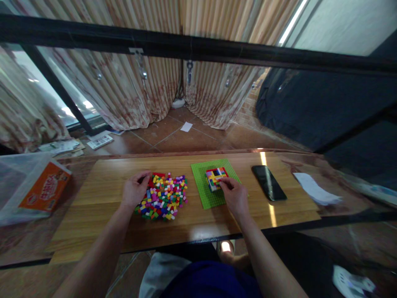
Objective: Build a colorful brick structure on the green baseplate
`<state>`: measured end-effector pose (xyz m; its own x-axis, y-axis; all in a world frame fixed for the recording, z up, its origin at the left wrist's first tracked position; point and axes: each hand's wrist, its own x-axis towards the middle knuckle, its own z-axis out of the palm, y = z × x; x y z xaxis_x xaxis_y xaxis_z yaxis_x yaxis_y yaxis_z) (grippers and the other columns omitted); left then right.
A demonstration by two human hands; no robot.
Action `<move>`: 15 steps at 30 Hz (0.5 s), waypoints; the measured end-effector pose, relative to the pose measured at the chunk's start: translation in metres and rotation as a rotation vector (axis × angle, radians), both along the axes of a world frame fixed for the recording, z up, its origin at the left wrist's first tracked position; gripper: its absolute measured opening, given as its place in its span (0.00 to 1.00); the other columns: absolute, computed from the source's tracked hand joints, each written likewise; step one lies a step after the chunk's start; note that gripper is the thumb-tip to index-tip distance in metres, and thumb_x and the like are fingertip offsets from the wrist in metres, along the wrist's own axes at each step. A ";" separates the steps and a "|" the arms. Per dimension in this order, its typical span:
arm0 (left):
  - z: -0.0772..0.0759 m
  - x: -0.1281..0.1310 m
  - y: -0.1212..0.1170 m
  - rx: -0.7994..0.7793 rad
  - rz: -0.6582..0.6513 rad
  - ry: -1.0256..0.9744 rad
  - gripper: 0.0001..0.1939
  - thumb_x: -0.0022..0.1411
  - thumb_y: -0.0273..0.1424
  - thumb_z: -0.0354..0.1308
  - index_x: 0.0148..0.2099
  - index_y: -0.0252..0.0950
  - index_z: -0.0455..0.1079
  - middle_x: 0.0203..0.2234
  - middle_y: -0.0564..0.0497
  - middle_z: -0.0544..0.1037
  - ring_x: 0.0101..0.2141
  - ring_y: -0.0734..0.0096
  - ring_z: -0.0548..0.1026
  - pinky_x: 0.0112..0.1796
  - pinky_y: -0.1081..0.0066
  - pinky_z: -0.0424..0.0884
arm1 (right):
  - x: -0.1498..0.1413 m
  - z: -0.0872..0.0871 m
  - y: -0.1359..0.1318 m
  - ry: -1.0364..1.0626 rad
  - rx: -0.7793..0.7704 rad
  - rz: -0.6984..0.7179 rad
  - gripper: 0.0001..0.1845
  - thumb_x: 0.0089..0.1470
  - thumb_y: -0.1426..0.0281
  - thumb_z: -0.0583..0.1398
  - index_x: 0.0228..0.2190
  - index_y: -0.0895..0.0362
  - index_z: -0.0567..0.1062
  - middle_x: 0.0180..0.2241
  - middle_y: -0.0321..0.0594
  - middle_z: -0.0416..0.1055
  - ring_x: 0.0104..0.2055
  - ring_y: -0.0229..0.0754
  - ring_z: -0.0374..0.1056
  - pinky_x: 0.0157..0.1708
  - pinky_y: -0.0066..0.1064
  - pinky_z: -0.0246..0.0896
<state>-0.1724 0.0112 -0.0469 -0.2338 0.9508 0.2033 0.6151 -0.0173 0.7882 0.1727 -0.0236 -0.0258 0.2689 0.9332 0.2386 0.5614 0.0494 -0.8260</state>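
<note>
A loose heap of small, many-coloured toy bricks [164,196] lies on the wooden table. At its far left edge is my left hand [135,188], thumb and fingers drawn together beside some red bricks; what they hold, if anything, is hidden. Right of the heap lies a green studded baseplate [201,194]. On it stands a low, roughly square brick build [214,182] in red, white, yellow and blue, with a dark gap in its top. My right hand [235,196] reaches over the plate, its fingertips pinched on a small toy brick at the build's right side.
A black phone [268,183] lies on the table [102,198] to the right, with white paper [318,189] beyond it. A clear plastic tub [18,207] with an orange label stands at the left. A dark metal bar [217,47] crosses in front of striped curtains.
</note>
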 end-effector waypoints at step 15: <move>-0.003 -0.001 0.000 0.034 -0.010 0.012 0.16 0.59 0.38 0.53 0.43 0.37 0.76 0.41 0.49 0.81 0.42 0.64 0.77 0.49 0.65 0.71 | -0.002 -0.004 0.008 0.076 -0.074 -0.059 0.11 0.48 0.63 0.61 0.31 0.57 0.77 0.29 0.42 0.78 0.30 0.43 0.73 0.34 0.34 0.66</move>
